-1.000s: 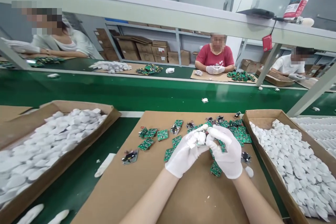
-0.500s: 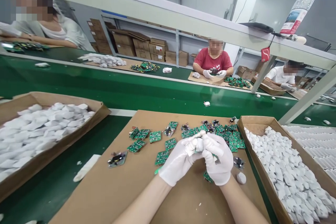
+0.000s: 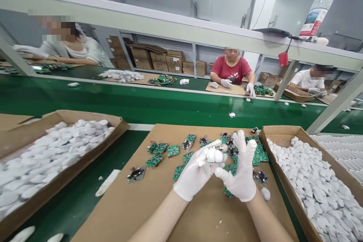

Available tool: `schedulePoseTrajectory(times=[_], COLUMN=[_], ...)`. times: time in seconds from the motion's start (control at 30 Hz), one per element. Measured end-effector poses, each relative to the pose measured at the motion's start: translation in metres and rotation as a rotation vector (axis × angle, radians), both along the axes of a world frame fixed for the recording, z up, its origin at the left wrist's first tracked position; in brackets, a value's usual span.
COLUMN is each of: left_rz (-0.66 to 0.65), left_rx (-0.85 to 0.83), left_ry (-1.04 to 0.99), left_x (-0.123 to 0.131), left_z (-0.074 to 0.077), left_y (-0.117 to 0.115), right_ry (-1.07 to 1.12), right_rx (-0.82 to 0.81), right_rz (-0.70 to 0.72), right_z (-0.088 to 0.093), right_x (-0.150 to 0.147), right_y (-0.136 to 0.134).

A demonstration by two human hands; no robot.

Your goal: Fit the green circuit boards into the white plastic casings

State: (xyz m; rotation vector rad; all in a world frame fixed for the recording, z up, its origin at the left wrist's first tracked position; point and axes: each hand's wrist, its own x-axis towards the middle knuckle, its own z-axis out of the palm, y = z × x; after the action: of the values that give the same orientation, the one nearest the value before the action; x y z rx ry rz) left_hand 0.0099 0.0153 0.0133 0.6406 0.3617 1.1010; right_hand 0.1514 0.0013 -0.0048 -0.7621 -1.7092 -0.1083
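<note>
Both my hands wear white gloves and meet above a brown cardboard sheet (image 3: 159, 200). My left hand (image 3: 195, 174) is closed round a small white plastic housing (image 3: 213, 155). My right hand (image 3: 241, 170) is beside it with its fingers stretched up and apart, thumb near the housing. Several small green circuit boards (image 3: 160, 148) lie scattered on the cardboard around and under my hands.
A cardboard tray of white housings (image 3: 317, 181) stands at my right, another tray (image 3: 51, 151) at my left. A green conveyor belt (image 3: 159, 102) runs behind, with a white part (image 3: 231, 115) on it. Three people work across the belt. A grey frame bar (image 3: 170, 22) crosses overhead.
My right hand has opened and lifted its fingers off the housing, which stays in my left hand. The person in red has reached a hand toward the belt.
</note>
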Motion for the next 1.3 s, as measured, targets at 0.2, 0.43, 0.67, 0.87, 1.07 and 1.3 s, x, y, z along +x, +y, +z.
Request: schedulePoseTrajectory(times=[0.2,0.43,0.67,0.87,1.07,1.3], left_rz=[-0.039,0.07,0.204,0.255,0.162,0.143], left_rx=[0.092,0.21,0.295,0.259,0.299,0.28], left_ry=[0.054,0.5,0.715,0.71,0.697,0.69], left_x=[0.0,-0.007,-0.005,0.003,0.001,-0.004], left_z=[0.005,0.009,-0.004,0.001,0.014,0.0], left_y=[0.004,0.009,0.016,0.011,0.005,0.01], right_ry=[-0.136,-0.345,-0.409,-0.418,-0.367,-0.35], right_rx=[-0.042,0.068,-0.008,0.012,-0.032,0.043], right_rz=[0.045,0.104,0.108,0.182,0.047,0.093], right_z=[0.018,0.033,0.026,0.023,0.025,0.023], right_x=[0.015,0.017,0.017,0.014,0.017,0.019], right_y=[0.008,0.016,0.015,0.018,0.012,0.014])
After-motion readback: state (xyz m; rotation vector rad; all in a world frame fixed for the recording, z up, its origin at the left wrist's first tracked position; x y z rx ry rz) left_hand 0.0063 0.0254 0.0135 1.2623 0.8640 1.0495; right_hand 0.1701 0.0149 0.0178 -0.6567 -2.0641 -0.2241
